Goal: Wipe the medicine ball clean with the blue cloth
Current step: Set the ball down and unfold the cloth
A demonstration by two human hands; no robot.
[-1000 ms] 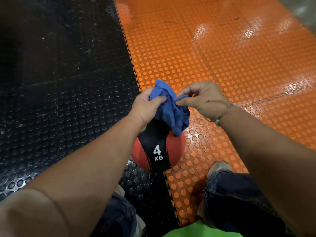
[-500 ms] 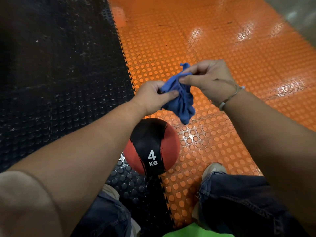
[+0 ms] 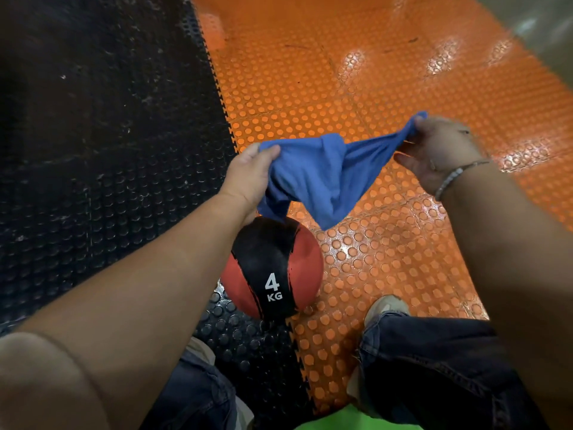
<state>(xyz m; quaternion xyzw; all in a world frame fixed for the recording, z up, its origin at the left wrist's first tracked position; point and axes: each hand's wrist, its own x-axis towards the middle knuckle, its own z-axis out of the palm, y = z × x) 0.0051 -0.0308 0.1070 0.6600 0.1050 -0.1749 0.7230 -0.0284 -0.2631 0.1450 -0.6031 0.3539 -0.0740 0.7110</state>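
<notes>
L hand (image 3: pixel 248 178) & R hand (image 3: pixel 434 150) each grip an end of blue cloth (image 3: pixel 322 178), stretched above 4 kg medicine ball (image 3: pixel 273 271) on studded floor mat (image 3: pixel 387 259).

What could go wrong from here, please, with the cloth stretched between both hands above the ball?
1. The right hand pinches only a corner of the blue cloth; that grip may slip if the left hand pulls harder.
2. The medicine ball rests unheld on the seam between the floor mats, so the first wipe could roll it away.
</notes>
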